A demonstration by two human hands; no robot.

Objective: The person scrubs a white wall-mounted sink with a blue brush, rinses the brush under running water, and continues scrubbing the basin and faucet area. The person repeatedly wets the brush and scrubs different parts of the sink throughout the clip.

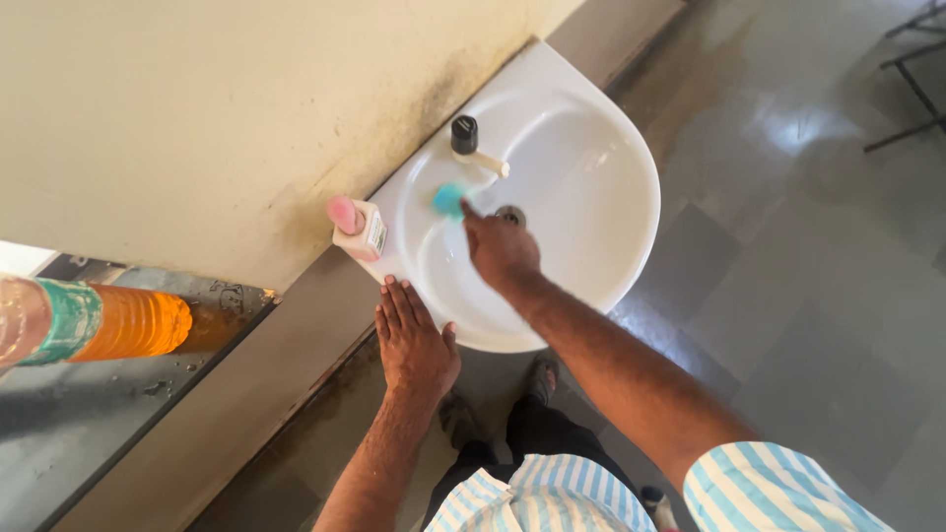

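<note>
A white wall-mounted washbasin (611,227) fills the middle of the view. My right hand (501,251) reaches into the bowl and grips a small blue-green scrubbing pad (449,199), pressed against the inner wall below the tap (475,148), which has a black knob and a cream spout. My left hand (414,340) lies flat, fingers together, on the near left rim of the basin and holds nothing. The drain (510,214) shows just beyond my right knuckles.
A pale pink dispenser bottle (357,227) with a pink cap stands on the basin's left corner against the stained cream wall. An orange ribbed bottle (108,320) lies on a dark ledge at far left. Grey floor tiles spread right; my feet are under the basin.
</note>
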